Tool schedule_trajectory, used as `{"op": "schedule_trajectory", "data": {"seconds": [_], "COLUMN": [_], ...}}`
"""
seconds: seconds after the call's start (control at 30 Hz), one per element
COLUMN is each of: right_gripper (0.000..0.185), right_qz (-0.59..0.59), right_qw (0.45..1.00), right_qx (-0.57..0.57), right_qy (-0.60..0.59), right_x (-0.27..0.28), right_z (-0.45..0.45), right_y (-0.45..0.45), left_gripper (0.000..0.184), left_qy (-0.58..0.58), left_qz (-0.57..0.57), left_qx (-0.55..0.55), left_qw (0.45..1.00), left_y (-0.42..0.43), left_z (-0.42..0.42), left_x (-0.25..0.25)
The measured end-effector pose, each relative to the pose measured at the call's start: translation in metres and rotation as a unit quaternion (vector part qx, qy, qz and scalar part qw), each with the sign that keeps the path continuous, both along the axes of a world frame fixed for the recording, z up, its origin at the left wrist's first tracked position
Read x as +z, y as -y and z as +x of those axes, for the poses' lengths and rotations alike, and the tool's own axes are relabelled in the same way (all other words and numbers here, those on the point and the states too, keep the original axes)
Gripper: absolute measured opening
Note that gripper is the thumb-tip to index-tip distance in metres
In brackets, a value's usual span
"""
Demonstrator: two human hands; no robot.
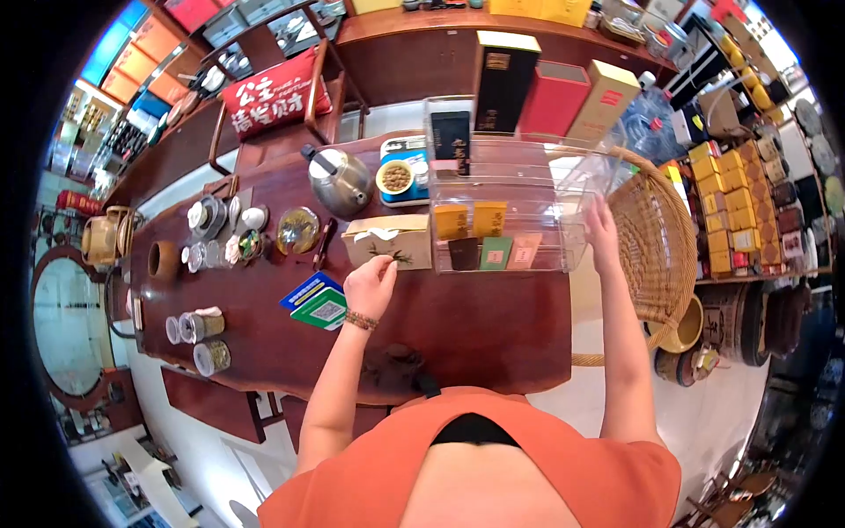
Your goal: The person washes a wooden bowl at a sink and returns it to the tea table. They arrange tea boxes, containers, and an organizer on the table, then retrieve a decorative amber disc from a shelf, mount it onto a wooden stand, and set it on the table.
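Head view: left hand curled by tan carton, apart from right hand, open at clear plastic rack

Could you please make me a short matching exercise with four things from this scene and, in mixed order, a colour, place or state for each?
Column one
1. Kettle
2. Cushion
3. Clear rack
4. QR-code card

Column two
A. Transparent, holding small packets
B. Green, on the table
C. Silver-coloured, with a dark handle
D. Red with white writing, on a chair

Right pairs: 1-C, 2-D, 3-A, 4-B
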State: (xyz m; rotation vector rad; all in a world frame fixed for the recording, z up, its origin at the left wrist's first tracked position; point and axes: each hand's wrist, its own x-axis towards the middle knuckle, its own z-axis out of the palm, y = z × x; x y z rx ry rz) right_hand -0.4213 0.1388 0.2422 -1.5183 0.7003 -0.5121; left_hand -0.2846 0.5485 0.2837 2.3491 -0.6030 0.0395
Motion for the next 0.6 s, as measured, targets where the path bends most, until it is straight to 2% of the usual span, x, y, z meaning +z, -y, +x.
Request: {"op": "schedule_trajectory", "data": {"seconds": [0.07,0.13,0.2,0.27,0.33,0.4,0.47,0.53,0.6], "right_gripper": [0.051,0.034,0.018,0.011,0.021,0.033,0.046,0.045,0.038], "right_qz": [-0.096,-0.242,-0.295,-0.311,-0.369,-0.396,-0.445,-0.492,-0.520], "right_qw": [0.991,0.947,0.953,0.941,0.886,0.865,0.834,0.810,0.724], "right_qx": [-0.080,-0.200,-0.069,0.129,0.278,0.298,0.323,0.320,0.406], "right_qy": [0.049,0.072,0.019,-0.041,0.049,0.082,0.045,-0.011,-0.200], "right_x": [-0.008,0.031,0.013,0.030,0.042,0.045,0.042,0.018,0.013], "right_z": [-0.010,-0.016,-0.033,-0.013,0.029,0.075,0.121,0.160,0.190], "right_y": [-0.006,-0.052,-0.112,-0.176,-0.223,-0.255,-0.271,-0.279,-0.279], "left_gripper": [0.013,0.012,0.011,0.008,0.008,0.014,0.028,0.056,0.064], "left_qy": [-0.010,0.021,0.050,0.054,0.074,0.079,0.068,0.019,-0.015], "left_qz": [-0.001,-0.006,-0.016,-0.001,-0.019,-0.005,0.017,0.086,0.108], "left_qx": [0.009,-0.014,-0.009,0.011,0.041,0.064,0.072,0.034,-0.011], "left_qw": [1.000,1.000,0.999,0.998,0.996,0.995,0.995,0.996,0.994], "left_y": [-0.017,-0.038,-0.068,-0.089,-0.114,-0.144,-0.171,-0.195,-0.209], "left_z": [-0.008,-0.016,-0.025,-0.025,-0.015,0.001,0.020,0.036,0.047], "left_x": [0.008,0.010,0.019,0.027,0.034,0.037,0.040,0.035,0.027]}}
